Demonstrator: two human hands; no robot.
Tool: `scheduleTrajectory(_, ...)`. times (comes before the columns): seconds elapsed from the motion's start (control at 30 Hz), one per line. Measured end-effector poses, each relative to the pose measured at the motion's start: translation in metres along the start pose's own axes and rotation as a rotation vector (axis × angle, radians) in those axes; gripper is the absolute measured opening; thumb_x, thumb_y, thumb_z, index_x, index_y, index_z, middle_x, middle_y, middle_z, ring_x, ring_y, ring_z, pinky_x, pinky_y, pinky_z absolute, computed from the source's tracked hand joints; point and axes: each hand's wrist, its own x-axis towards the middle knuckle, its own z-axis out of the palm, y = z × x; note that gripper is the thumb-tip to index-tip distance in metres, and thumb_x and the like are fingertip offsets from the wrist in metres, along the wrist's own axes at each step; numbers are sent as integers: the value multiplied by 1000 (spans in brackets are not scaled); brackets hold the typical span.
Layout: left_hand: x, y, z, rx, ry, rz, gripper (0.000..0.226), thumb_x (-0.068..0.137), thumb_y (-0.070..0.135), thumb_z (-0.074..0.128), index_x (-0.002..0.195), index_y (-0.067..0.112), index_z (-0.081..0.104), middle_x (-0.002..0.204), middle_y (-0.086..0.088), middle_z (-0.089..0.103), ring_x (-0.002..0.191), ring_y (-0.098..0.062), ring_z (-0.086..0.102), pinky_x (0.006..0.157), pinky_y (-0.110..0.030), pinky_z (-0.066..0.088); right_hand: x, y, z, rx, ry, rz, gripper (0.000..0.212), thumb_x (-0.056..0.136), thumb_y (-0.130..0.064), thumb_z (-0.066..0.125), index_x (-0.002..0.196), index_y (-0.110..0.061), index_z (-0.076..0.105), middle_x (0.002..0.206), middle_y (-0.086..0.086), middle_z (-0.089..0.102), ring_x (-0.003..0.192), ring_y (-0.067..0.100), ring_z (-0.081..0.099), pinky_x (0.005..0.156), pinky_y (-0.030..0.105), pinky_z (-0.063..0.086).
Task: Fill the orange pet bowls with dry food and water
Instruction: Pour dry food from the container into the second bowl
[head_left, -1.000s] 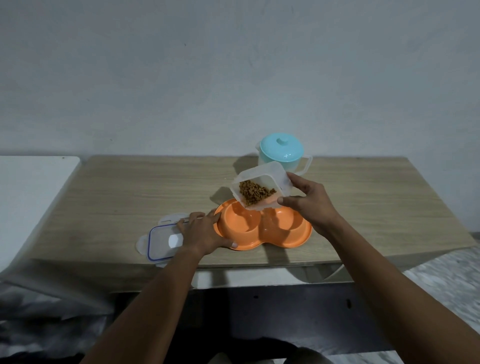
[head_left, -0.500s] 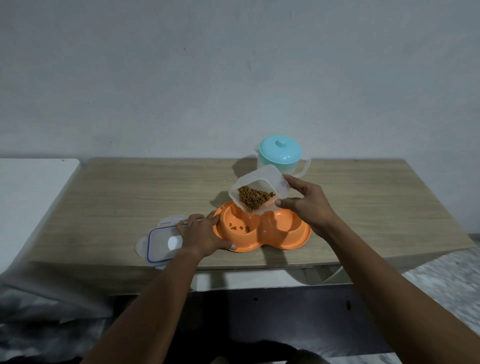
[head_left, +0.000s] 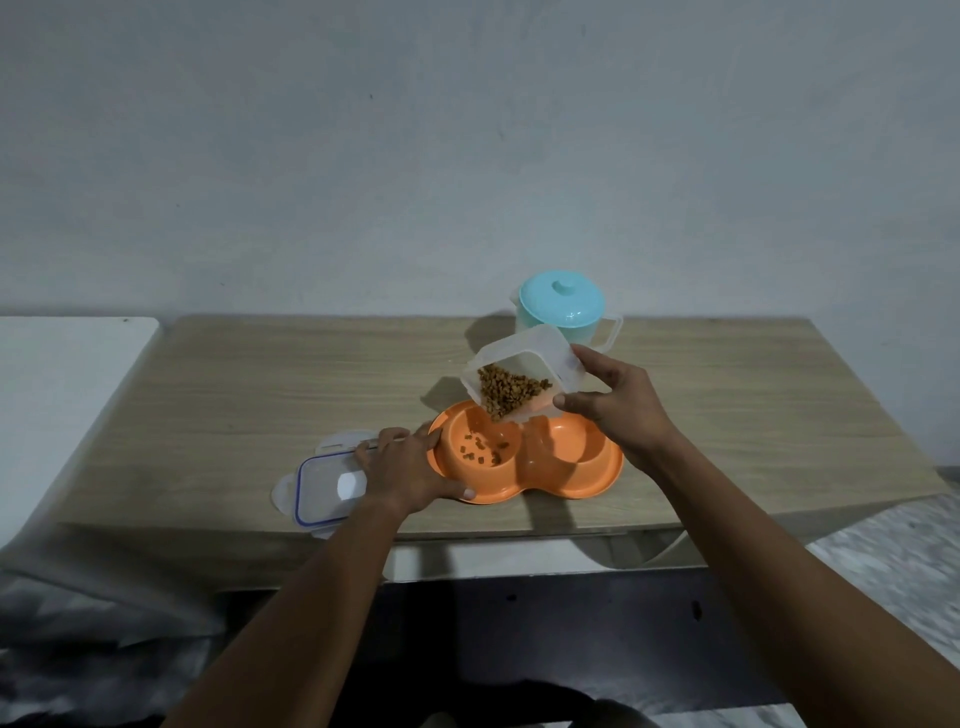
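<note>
An orange double pet bowl (head_left: 566, 480) sits near the front edge of the wooden table. My right hand (head_left: 623, 405) grips a clear plastic container (head_left: 524, 364), tilted steeply over the left bowl. Brown dry food (head_left: 506, 395) is heaped at its lower corner and spills out. Several pellets (head_left: 480, 449) lie in the left bowl; the right bowl (head_left: 576, 441) holds nothing visible. My left hand (head_left: 410, 470) holds the bowl's left rim. A turquoise lidded jug (head_left: 563, 306) stands behind the container.
The container's clear lid with a blue seal (head_left: 324, 486) lies flat left of the bowl, partly under my left hand. A white surface (head_left: 62, 374) adjoins the wooden table (head_left: 291, 384) on the left. A wall rises right behind.
The container has tipped further down over the left bowl, and more pellets have dropped into it. My left hand has stayed on the rim.
</note>
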Motion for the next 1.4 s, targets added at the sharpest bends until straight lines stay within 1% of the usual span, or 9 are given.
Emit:
scheduleTrajectory(0.23, 2, -2, 2, -8, 3, 10, 113, 39, 86, 68, 140, 44, 41, 131, 2, 58, 137, -22, 30, 102, -57, 19, 0, 1, 0, -6, -6, -14, 79, 76, 11, 81, 148, -11, 54, 146, 4, 59, 104, 27, 75, 97, 49, 59)
scheduleTrajectory(0.37, 3, -2, 2, -5, 11, 10, 112, 38, 86, 67, 139, 45, 42, 130, 3, 58, 137, -22, 31, 103, -57, 20, 2, 4, -2, 0, -2, -5, 78, 75, 10, 82, 146, -12, 57, 144, 3, 61, 117, 32, 69, 99, 51, 58)
scheduleTrajectory(0.53, 2, -3, 2, 4, 10, 4, 112, 37, 87, 67, 138, 45, 43, 130, 1, 59, 136, -22, 32, 103, -57, 21, 5, 6, -5, 31, 13, -1, 76, 72, 5, 86, 142, -14, 62, 139, 2, 66, 124, 33, 65, 101, 55, 56)
scheduleTrajectory(0.67, 0, 0, 0, -7, 6, 0, 110, 39, 84, 71, 139, 47, 43, 130, 0, 58, 137, -21, 31, 103, -55, 19, 5, 7, -5, 62, 27, -2, 73, 73, 11, 84, 140, -9, 62, 133, 6, 69, 120, 29, 68, 102, 52, 55)
scheduleTrajectory(1.0, -2, 1, -1, -2, 2, 5, 110, 41, 83, 72, 140, 44, 42, 133, -1, 57, 137, -22, 30, 103, -56, 18, 3, 11, -7, 95, 27, 14, 72, 76, 6, 83, 142, -8, 60, 137, 7, 66, 120, 28, 68, 100, 51, 57)
scheduleTrajectory(1.13, 0, 0, -1, 1, 4, 7, 109, 41, 84, 70, 139, 44, 42, 132, 1, 57, 137, -22, 30, 103, -56, 18, 4, 11, -6, 139, 21, 38, 65, 80, 6, 80, 140, -10, 62, 132, 7, 69, 115, 29, 71, 97, 49, 59)
scheduleTrajectory(1.27, -2, 1, -1, -14, 0, 10, 108, 42, 83, 71, 139, 44, 42, 133, 1, 57, 138, -22, 30, 105, -56, 16, 4, 11, -5, 239, 40, 122, 45, 87, 4, 73, 129, -13, 67, 121, 15, 73, 109, 34, 73, 97, 47, 59)
scheduleTrajectory(1.37, -2, 2, -2, -16, 2, 3, 107, 43, 82, 72, 139, 44, 41, 134, 1, 56, 138, -22, 29, 106, -56, 16, 7, 15, -4, 300, 92, 192, 48, 88, -2, 74, 135, -4, 63, 120, 18, 74, 107, 37, 74, 96, 46, 60)
scheduleTrajectory(1.4, -2, 2, -2, -15, 4, 3, 107, 43, 82, 72, 138, 44, 41, 134, 1, 55, 139, -22, 29, 106, -57, 16, 7, 15, -3, 326, 110, 213, 43, 89, -2, 73, 131, -3, 64, 117, 18, 74, 105, 37, 75, 95, 45, 60)
